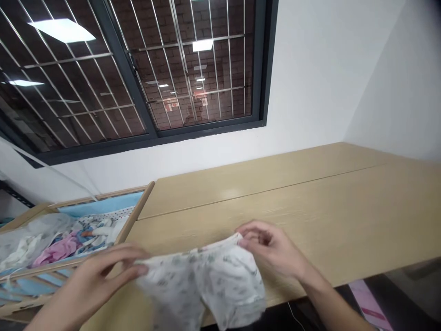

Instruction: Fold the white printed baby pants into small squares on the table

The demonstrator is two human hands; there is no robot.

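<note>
A pair of small white baby pants (229,280) with a faint grey and green print hangs between my two hands, over the front edge of the wooden table. My left hand (113,271) pinches one end of the waistband between thumb and fingers. At the other end, my right hand (263,239) grips the waistband corner. The band is stretched nearly straight, and both legs hang down, slightly blurred, with the lower ends reaching the bottom of the view.
To the left stands a wooden crib (146,202) with blue lining, heaped with clothes, among them a pink garment (60,248). The wooden tabletop (310,202) runs to the white wall (310,69). A barred window (193,69) is behind. Below the table's front edge lies something pink (370,303).
</note>
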